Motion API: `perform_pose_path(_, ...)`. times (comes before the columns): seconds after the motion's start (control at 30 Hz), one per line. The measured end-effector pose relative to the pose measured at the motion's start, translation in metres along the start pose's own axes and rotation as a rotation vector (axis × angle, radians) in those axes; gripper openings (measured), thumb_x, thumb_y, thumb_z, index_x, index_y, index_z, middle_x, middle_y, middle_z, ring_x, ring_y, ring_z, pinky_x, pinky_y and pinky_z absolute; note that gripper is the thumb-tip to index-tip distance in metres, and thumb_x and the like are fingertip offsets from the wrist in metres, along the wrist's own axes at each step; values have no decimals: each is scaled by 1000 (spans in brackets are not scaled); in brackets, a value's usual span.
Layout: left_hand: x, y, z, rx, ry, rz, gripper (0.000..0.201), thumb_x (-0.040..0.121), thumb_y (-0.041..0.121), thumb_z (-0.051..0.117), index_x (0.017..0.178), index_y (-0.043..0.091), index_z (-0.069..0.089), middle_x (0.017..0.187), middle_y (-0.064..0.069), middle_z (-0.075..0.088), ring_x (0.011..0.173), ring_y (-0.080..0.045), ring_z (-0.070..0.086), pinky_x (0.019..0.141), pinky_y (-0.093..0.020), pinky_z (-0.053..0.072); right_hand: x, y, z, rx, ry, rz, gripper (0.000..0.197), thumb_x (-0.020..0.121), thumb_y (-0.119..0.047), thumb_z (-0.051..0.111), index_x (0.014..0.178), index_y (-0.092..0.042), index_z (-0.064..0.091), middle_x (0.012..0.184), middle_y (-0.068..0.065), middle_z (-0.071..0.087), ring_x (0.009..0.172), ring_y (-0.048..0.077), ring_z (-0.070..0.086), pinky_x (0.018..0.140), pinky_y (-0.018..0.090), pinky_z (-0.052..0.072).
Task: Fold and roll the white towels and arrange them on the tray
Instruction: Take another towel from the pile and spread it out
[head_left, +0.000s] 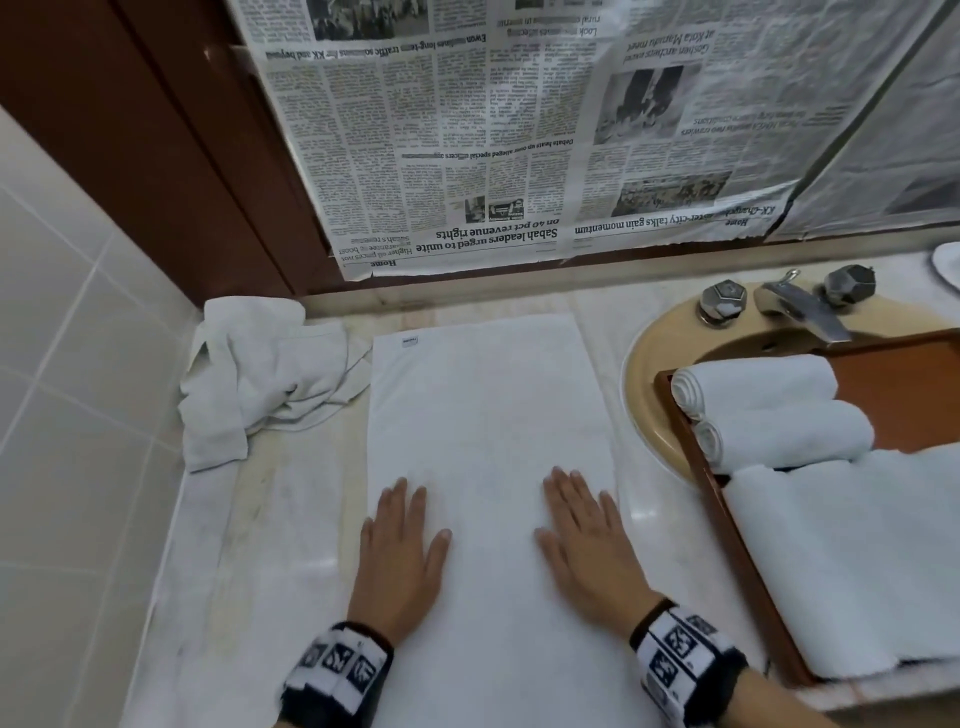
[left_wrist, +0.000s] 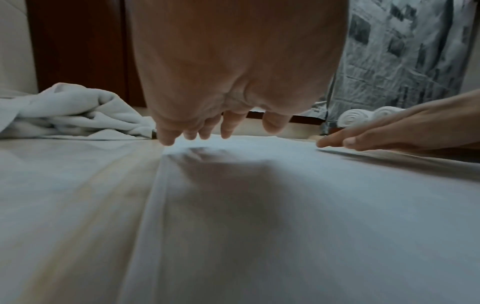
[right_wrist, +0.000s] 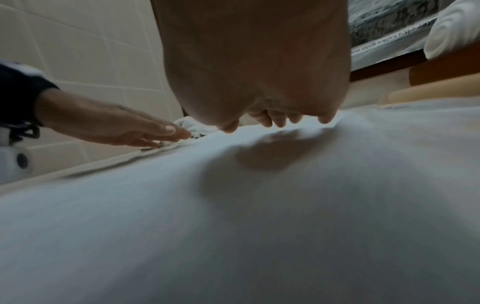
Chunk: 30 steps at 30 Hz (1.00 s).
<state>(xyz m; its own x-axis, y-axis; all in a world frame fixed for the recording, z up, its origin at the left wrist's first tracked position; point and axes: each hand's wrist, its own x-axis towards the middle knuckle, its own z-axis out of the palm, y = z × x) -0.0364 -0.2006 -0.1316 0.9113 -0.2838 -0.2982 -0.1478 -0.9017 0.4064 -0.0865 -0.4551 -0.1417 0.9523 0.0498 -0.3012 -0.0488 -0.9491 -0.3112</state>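
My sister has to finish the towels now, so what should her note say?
Left hand and right hand: both open, flat on the spread towel on the counter.
Done: two rolled towels sit on the tray, a folded towel beside them.
Left: fold and roll the spread towel, then the crumpled towel by the wall.

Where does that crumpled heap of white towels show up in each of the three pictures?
Head: crumpled towels lie upper left, on the counter beside the flat towel.
Left wrist: crumpled towels at the left edge, mid-height.
Right wrist: only a sliver past the left hand.
Shared landmark: the flat towel.
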Motion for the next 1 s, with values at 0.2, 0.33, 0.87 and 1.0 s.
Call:
perform_pose_path(0.2,-22,-11,28,90,28,-6,96,77,73,-28,158,28,-6,162,5,-25,148,-9,-22,119,-35,-16,-4,16,11,-56,29,31,76,86,-65,-22,152,-27,-21,158,-12,-29,147,7,-25,118,32,-20)
perform_pose_path(0.33,-21,-14,25,118,15,-13,98,72,74,-33,155,26,-16,160,2,-30,146,-10,-26,120,-37,-13,-8,47,4,-83,57,157,75,88,-62,-14,155,-27,-17,159,-14,-26,148,6,-21,121,38,-12)
perform_pose_path(0.87,-28,-32,23,182,-46,-31,93,76,73,-13,155,26,-18,158,3,-33,150,-17,-23,122,-41,-9,-92,51,31,-76,220,221,59,100,-31,17,156,-17,27,163,-1,21,150,21,22,119,41,19)
perform_pose_path(1.0,-32,-30,20,155,-23,-35,90,82,73,-5,159,26,-8,163,2,-25,151,-17,-20,123,-45,-6,-102,53,22,-36,276,199,50,96,-21,42,146,-15,46,154,5,41,141,26,41,112,45,37)
